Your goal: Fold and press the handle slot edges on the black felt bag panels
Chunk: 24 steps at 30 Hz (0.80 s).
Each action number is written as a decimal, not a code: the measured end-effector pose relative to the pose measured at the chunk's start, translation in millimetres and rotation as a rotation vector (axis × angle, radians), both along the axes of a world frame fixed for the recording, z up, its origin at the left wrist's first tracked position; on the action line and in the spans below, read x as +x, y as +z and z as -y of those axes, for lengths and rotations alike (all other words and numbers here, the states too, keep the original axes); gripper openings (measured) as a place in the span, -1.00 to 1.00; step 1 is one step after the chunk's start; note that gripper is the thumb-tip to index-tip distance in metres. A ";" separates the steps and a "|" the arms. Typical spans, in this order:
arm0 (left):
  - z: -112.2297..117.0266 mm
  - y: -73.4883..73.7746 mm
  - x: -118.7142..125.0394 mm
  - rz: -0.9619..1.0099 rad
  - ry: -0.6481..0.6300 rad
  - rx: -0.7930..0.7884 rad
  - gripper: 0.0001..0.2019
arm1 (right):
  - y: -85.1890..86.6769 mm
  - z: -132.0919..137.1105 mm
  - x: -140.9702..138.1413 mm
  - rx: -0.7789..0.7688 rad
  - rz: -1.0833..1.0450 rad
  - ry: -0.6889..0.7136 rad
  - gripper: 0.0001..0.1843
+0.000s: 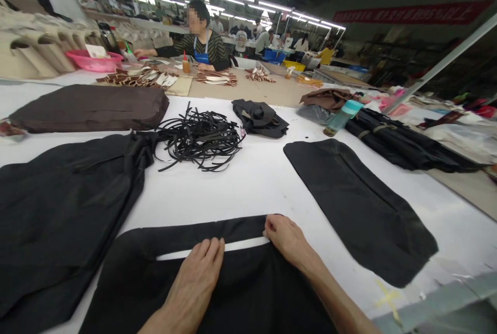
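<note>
In front of me on the table lies a black fabric panel (248, 292) with a long narrow white gap or strip (246, 244) near its far edge; I cannot tell whether it is an opening or a tape. My left hand (200, 266) rests flat on the panel, its fingertips over the white band's middle. At the band's right end, my right hand (285, 238) has its fingers curled and pinched on the panel's far edge. A similar black piece (361, 209) lies flat to the right, and a larger heap of black fabric (66, 209) spreads out on the left.
Beyond my hands are a tangle of thin black strips (204, 140), a folded black bundle (260, 117) and a brown fabric stack (93, 107). A teal-capped bottle (344, 116) leans near rolled black fabric (411, 140). Across the table sits a co-worker (204, 44) near a pink basin (95, 60).
</note>
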<state>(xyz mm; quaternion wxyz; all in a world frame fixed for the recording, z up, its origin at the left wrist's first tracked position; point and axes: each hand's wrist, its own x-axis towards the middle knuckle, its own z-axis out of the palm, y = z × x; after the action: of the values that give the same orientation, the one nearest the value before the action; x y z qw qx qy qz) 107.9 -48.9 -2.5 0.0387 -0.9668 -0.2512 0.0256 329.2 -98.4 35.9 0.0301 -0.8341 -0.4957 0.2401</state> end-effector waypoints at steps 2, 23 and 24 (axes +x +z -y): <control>1.8 2.0 1.4 -0.004 0.010 0.011 -0.43 | 0.6 2.4 -10.4 0.010 0.074 0.025 -0.87; 13.4 5.4 -11.0 0.342 0.060 -0.076 -0.48 | -4.5 7.6 32.7 0.293 -0.026 0.117 -0.92; 15.3 1.8 -13.3 0.376 0.044 -0.059 -0.49 | -4.4 8.4 31.6 0.304 -0.046 0.099 -0.90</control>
<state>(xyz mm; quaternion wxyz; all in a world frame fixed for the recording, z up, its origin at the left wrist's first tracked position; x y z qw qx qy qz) 94.5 -64.2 -0.7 -0.0378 -0.9495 -0.2744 -0.1471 360.8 -106.8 31.5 0.1555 -0.7888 -0.5659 0.1826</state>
